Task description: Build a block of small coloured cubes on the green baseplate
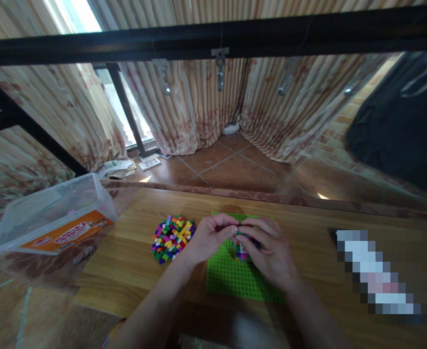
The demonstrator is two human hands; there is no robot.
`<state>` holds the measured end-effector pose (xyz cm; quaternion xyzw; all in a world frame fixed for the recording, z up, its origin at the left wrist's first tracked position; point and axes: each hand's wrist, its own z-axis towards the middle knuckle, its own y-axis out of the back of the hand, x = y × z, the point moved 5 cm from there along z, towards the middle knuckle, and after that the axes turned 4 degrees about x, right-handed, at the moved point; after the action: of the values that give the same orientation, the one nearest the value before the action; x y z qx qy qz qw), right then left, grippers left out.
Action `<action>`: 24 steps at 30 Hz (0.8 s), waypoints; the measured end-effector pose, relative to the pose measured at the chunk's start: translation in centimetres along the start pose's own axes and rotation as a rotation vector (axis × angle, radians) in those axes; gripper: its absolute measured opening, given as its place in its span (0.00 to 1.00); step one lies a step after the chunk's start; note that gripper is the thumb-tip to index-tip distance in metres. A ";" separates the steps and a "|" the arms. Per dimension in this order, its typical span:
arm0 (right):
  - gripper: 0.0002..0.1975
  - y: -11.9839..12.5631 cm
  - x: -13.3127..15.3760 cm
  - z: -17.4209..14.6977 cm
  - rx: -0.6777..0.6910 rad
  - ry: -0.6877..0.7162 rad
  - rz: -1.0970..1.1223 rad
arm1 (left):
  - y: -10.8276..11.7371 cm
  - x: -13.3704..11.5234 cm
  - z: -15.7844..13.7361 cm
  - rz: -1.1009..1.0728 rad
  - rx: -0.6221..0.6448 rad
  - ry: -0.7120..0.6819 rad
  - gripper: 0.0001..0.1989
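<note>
My left hand (213, 237) is closed in a pinch, its thumb and forefinger meeting at the far edge of a small multicoloured toy-brick build (241, 252). From the other side my right hand (271, 249) bends over that build, fingertips drawn together against those of the left. A sliver of dark green shows between the fingertips, too small and covered to name. Under both hands lies a bright green studded baseplate (231, 281), its right part hidden by my right hand and forearm. Left of it, a pile of loose coloured toy bricks (172, 237) rests on the wooden table (126, 271).
A clear plastic box (104, 194) with an orange label stands at the table's left end. On the right lies a pixelated, phone-like object (377, 271). A black metal bar (184, 41) crosses above, before striped curtains (206, 106). Papers (119, 167) lie on the tiled floor.
</note>
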<state>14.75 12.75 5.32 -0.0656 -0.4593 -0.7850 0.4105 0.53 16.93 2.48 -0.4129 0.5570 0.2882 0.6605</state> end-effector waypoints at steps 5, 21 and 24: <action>0.07 0.7 -1.8 -0.2 -0.054 -0.215 0.056 | 0.7 0.0 0.1 0.070 -0.072 -0.014 0.14; 0.09 0.1 -3.3 -0.6 0.014 -0.364 0.078 | 0.9 1.0 0.0 0.404 -0.180 -0.006 0.11; 0.09 -0.2 -3.4 -0.5 0.042 -0.349 0.127 | 0.9 1.2 0.0 0.409 -0.188 -0.009 0.11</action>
<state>16.94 14.40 3.31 -0.2212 -0.5350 -0.7242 0.3747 0.02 17.32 1.07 -0.3499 0.5967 0.4686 0.5495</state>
